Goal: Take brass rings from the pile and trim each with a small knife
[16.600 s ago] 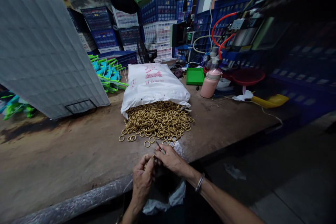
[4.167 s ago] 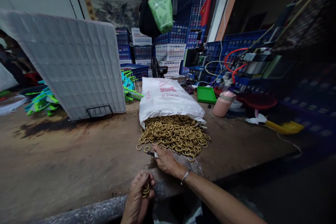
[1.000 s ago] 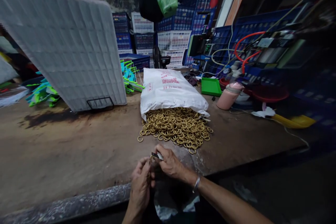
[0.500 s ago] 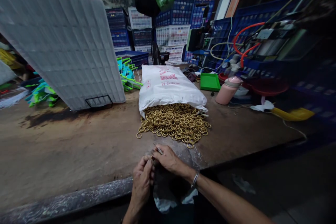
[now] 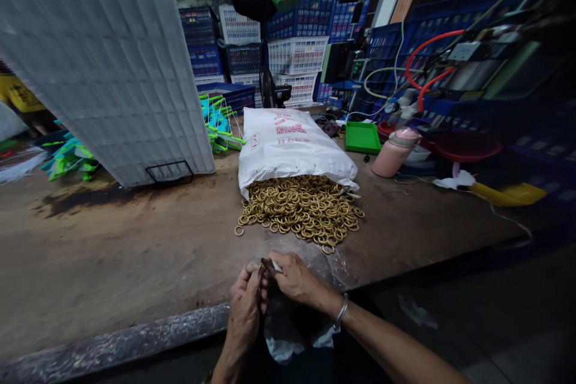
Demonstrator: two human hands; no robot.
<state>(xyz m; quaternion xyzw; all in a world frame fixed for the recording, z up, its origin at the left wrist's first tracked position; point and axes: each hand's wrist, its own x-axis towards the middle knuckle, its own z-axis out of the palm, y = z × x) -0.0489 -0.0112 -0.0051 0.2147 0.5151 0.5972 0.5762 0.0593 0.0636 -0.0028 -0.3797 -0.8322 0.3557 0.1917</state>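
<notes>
My left hand (image 5: 244, 300) is closed in a pinch just over the table's front edge. A small brass-coloured piece, apparently a ring (image 5: 263, 264), shows at its fingertips. My right hand (image 5: 294, 279), with a metal bangle at the wrist, is closed round a small bladed tool (image 5: 275, 265) that looks like a knife. Its dark tip meets the ring at the left fingertips. Behind the hands, a heap of brass-coloured rings (image 5: 299, 210) spills from the mouth of a white sack (image 5: 294, 150) with red print. One loose ring (image 5: 239, 231) lies left of the heap.
A white ribbed panel (image 5: 112, 78) stands upright on the left of the wooden table (image 5: 135, 264). At the right are a green tray (image 5: 362, 137), a pink bottle (image 5: 395, 153) and a machine with red hoses (image 5: 477, 69). Stacked crates (image 5: 297, 54) rise behind.
My right hand has turned the tool, so its thin tip no longer points up and left but lies against the piece in my left fingers. The view has tilted slightly.
</notes>
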